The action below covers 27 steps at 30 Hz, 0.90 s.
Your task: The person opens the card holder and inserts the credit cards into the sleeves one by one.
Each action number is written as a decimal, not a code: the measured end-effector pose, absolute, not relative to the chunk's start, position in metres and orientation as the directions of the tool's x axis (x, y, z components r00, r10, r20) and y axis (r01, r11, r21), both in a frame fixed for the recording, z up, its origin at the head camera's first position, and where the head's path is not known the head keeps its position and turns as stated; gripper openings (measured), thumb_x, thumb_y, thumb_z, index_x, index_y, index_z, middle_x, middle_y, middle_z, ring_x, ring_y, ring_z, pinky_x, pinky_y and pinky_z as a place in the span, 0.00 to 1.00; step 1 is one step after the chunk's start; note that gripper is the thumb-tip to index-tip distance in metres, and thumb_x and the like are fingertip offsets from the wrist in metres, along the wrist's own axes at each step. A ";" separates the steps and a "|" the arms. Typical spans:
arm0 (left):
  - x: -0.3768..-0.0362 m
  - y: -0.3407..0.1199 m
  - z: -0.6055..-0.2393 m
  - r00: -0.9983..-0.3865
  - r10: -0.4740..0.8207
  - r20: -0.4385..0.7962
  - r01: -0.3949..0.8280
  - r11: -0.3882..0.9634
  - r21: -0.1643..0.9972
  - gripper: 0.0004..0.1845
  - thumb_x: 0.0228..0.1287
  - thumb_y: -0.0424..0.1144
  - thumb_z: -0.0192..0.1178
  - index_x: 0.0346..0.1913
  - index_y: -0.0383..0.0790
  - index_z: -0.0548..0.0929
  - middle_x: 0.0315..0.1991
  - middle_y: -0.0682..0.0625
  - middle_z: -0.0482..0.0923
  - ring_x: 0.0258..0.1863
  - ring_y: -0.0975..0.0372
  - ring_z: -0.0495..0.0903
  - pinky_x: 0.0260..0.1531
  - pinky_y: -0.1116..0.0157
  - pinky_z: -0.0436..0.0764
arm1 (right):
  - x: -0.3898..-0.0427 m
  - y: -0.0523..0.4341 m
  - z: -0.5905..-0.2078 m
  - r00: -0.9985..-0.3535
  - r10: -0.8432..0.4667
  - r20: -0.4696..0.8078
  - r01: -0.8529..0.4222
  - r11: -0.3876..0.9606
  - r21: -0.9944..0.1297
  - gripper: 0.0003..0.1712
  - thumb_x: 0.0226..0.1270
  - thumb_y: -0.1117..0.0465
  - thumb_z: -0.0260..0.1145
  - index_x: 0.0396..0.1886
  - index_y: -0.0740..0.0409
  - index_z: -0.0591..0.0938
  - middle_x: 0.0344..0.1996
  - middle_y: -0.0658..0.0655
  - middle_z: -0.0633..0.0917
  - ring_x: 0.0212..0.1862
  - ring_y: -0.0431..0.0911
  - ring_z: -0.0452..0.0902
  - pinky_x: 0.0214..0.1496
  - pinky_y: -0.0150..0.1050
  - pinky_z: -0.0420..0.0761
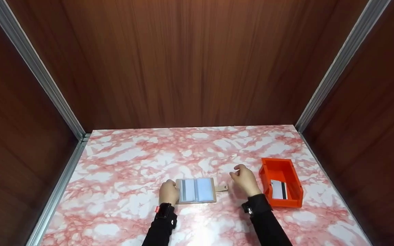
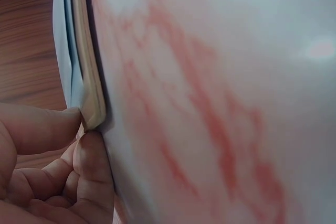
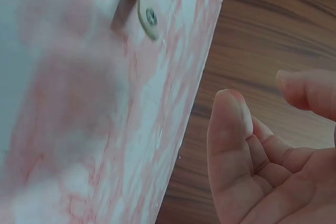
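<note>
1. The left hand (image 1: 168, 193) holds the left edge of the open beige card holder with clear plastic sleeves (image 1: 197, 190), which lies flat on the pink-and-white marbled bench (image 1: 132, 164) near the middle of its front edge. In the left wrist view a thumb and curled fingers (image 2: 86, 161) pinch only the corner of the holder's cover (image 2: 89, 93). With so small a hold, I judge the holder could pivot or slide on the smooth bench if anything tugs at its far side.

2. The clear sleeves look slack and glossy. A card pushed in at a slant could catch on a sleeve mouth and buckle it, or drag the whole holder toward the right.

3. The small beige snap tab (image 1: 221, 188) juts from the holder's right edge, just beside the right hand (image 1: 246, 180). The tab could be knocked or folded under by a careless pass of that hand.

4. The right hand hovers above the bench between the holder and the orange plastic bin (image 1: 280, 182), fingers (image 3: 231, 129) loosely curled and holding nothing. Nothing is at risk in it now.

5. The bin stands near the bench's right edge with a white card with a dark stripe (image 1: 279, 189) lying flat inside. Flat against the bin floor, the card may be hard to lift, and a scraping reach could shove the light bin toward that edge.
</note>
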State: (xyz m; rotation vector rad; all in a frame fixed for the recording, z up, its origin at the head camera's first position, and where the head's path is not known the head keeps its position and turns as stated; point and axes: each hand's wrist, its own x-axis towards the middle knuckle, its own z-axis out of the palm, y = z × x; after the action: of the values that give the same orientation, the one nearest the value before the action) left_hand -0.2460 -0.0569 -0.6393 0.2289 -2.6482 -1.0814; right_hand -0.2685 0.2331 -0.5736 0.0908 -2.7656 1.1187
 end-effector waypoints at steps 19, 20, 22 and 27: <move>-0.246 -0.057 -0.639 -0.955 -0.240 0.173 -0.044 0.694 0.719 0.07 0.48 0.24 0.64 0.33 0.28 0.82 0.27 0.40 0.79 0.32 0.44 0.80 0.39 0.50 0.79 | -0.251 0.288 -0.558 -0.983 0.069 0.168 -0.064 0.735 -0.675 0.18 0.64 0.63 0.67 0.47 0.73 0.77 0.30 0.61 0.82 0.34 0.55 0.78 0.41 0.50 0.78; -0.246 -0.057 -0.639 -0.955 -0.243 0.173 -0.046 0.693 0.719 0.07 0.48 0.24 0.64 0.33 0.28 0.82 0.27 0.40 0.79 0.32 0.44 0.81 0.39 0.50 0.79 | -0.250 0.291 -0.557 -0.984 0.070 0.164 -0.060 0.736 -0.674 0.18 0.65 0.63 0.66 0.47 0.73 0.77 0.31 0.62 0.82 0.35 0.56 0.78 0.42 0.51 0.78; -0.246 -0.057 -0.639 -0.954 -0.243 0.178 -0.043 0.695 0.718 0.07 0.48 0.24 0.64 0.33 0.27 0.82 0.27 0.39 0.79 0.32 0.44 0.81 0.39 0.50 0.79 | -0.248 0.297 -0.553 -0.985 0.072 0.159 -0.054 0.739 -0.671 0.19 0.65 0.63 0.66 0.48 0.74 0.76 0.32 0.63 0.82 0.36 0.57 0.77 0.44 0.53 0.77; -0.245 -0.059 -0.637 -0.954 -0.236 0.185 -0.034 0.698 0.715 0.07 0.48 0.23 0.62 0.33 0.27 0.82 0.27 0.40 0.80 0.32 0.43 0.81 0.39 0.50 0.79 | -0.246 0.309 -0.546 -0.982 0.092 0.163 -0.044 0.736 -0.676 0.19 0.66 0.63 0.66 0.49 0.74 0.76 0.35 0.64 0.82 0.38 0.57 0.78 0.44 0.51 0.77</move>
State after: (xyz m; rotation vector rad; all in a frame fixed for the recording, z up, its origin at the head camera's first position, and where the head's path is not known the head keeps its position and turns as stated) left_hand -0.2454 -0.0586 -0.6370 0.2144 -2.6455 -1.1065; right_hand -0.2456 0.3095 -0.5456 -0.0385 -2.7515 1.0778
